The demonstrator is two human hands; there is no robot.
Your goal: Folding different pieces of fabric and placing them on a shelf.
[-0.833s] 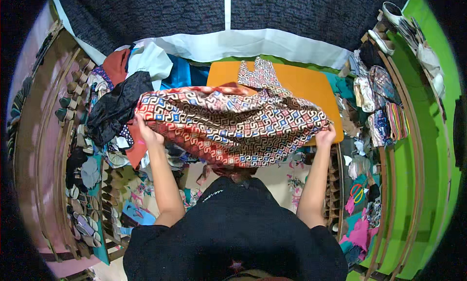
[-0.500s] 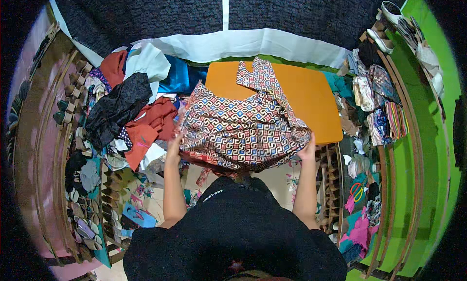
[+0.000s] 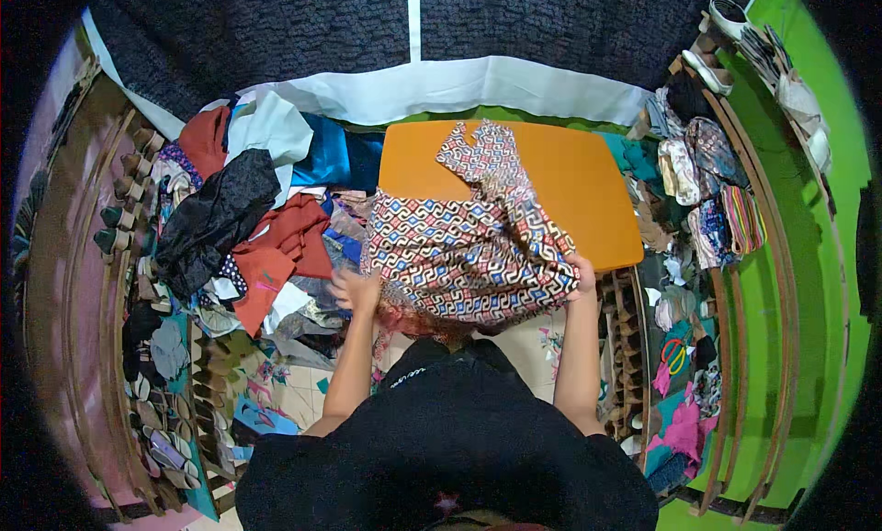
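- Head view, work area: a patterned cloth lies over the near left part of an orange tabletop. A narrower section of the cloth extends toward the far edge; the near portion hangs toward the person.
- Head view, left hand: positioned at the left edge of the patterned cloth. Fingers are spread apart and slightly blurred. Contact between this hand and the cloth edge cannot be determined.
- Head view, right hand: positioned at the near right corner of the patterned cloth. Fingers are clamped on the cloth edge.
- Head view, left side: a heap of fabrics adjoins the tabletop. It includes a black cloth, a rust-red cloth, a white cloth and a shiny blue cloth.
- Head view, right side: a striped cloth lies among other fabrics beside the tabletop. Nearer the person are scissors with red and yellow handles, and a pink cloth.
- Head view, far side: a dark curtain with a white lower border hangs beyond the tabletop.
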